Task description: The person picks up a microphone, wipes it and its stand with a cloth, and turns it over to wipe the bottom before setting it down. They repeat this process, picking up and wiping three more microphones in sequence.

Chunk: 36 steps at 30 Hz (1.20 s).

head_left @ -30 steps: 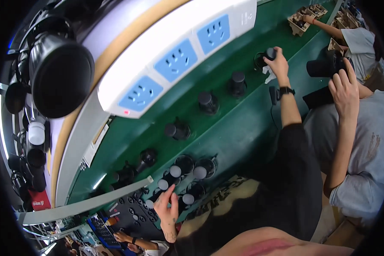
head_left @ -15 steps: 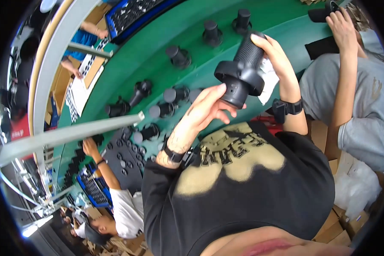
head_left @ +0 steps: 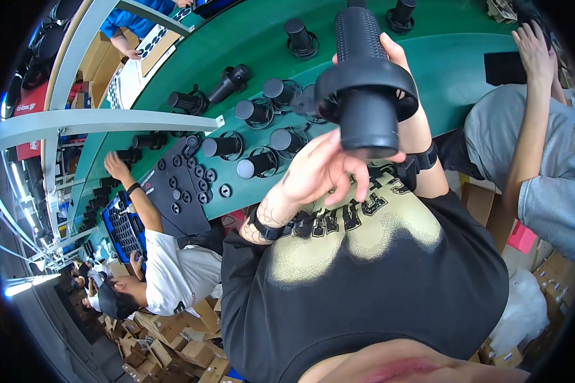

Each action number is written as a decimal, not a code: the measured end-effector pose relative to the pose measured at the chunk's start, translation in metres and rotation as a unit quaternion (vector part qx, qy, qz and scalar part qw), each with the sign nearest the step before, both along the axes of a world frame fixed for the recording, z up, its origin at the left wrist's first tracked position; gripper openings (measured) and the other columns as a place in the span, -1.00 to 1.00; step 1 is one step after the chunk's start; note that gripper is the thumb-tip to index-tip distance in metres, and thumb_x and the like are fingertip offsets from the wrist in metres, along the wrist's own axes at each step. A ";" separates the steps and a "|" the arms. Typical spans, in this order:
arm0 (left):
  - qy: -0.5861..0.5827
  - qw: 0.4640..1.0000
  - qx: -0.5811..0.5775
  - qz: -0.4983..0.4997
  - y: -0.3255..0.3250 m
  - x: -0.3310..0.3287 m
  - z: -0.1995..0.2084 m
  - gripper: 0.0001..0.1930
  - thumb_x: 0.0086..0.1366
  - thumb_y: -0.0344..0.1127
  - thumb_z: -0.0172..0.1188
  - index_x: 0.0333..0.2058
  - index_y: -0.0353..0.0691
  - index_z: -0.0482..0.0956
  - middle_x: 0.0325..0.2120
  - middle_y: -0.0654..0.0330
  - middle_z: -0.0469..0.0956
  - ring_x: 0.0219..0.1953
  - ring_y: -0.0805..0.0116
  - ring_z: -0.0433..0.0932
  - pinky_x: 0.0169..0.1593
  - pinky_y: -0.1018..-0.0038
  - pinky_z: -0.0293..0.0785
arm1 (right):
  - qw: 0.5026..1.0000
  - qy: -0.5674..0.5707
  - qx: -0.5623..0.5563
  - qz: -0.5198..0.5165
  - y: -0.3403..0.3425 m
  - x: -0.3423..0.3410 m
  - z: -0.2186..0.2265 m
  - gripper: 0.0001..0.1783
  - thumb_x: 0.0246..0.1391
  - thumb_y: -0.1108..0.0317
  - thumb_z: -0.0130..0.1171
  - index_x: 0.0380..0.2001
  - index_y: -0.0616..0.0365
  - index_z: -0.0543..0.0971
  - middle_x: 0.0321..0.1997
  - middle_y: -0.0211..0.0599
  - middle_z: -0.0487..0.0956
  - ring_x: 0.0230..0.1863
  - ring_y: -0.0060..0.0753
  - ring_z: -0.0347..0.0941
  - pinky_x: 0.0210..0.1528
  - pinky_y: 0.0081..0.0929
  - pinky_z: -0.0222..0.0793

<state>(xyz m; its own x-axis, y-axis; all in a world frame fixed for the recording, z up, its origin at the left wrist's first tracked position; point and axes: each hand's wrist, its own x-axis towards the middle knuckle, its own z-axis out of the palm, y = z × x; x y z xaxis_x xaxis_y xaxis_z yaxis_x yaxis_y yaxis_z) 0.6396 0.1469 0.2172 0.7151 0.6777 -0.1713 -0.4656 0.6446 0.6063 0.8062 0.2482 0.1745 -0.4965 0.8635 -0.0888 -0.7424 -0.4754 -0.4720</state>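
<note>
In front of my chest, a black microphone stands nearly upright, with a mesh upper part, a wide ring around its middle and a smooth lower cylinder. My right hand grips it from behind and to the right; the microphone covers most of those fingers. At the lower cylinder, my left hand has its thumb on the left side and a finger passing under the bottom end. Its other fingers curl loosely below. Several similar black microphones with rings lie or stand on the green table just left of my hands.
The curved green table carries more microphones. A dark mat holds several small round black parts. A grey metal bar crosses at left. Co-workers sit close on both sides: a white shirt left, a grey shirt right. Cardboard boxes lie behind.
The microphone has turned more upright, its lower end now facing me, and come closer to my view. My view has shifted, showing more of the table's left side. Both hands stay on the microphone.
</note>
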 end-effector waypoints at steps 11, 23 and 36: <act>-0.007 0.997 0.063 0.052 -0.018 -0.005 -0.005 -0.38 0.44 0.02 -0.40 0.11 -0.54 0.15 -0.05 -0.33 0.41 -0.49 0.36 0.56 -0.70 0.70 0.41 | 0.948 -0.141 0.227 -0.171 -0.008 -0.002 0.022 -0.47 0.14 -0.01 0.07 -0.01 0.20 0.38 -0.19 -0.27 0.55 -0.23 -0.45 0.55 -0.19 -0.48 0.51; -0.091 0.994 0.050 -0.026 -0.005 0.011 -0.003 -0.37 0.42 0.04 -0.36 0.15 -0.48 0.15 0.02 -0.31 0.37 -0.54 0.40 0.56 -0.71 0.74 0.36 | 0.969 -0.147 0.129 -0.154 -0.011 0.011 0.038 -0.40 0.00 0.11 0.24 0.06 0.13 0.32 -0.18 -0.20 0.55 -0.19 -0.28 0.55 -0.19 -0.36 0.51; 0.403 0.894 0.166 0.103 -0.014 -0.052 -0.045 -0.48 0.36 -0.18 -0.14 0.20 -0.37 0.18 -0.07 0.02 0.52 -0.35 0.46 0.53 -0.56 0.71 0.33 | 0.316 -0.786 0.240 -0.474 0.138 0.174 0.006 -0.40 -0.05 0.16 0.25 0.07 0.00 0.33 -0.16 -0.09 0.55 -0.13 -0.05 0.52 -0.16 -0.22 0.46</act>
<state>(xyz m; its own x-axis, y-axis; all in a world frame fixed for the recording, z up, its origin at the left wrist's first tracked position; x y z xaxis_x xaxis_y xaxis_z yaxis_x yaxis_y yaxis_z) 0.5871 0.1333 0.1724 0.3048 0.8901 -0.3389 0.1199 0.3171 0.9408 0.9799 0.3864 0.1804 0.3382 0.6592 0.6717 0.8871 0.0148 -0.4613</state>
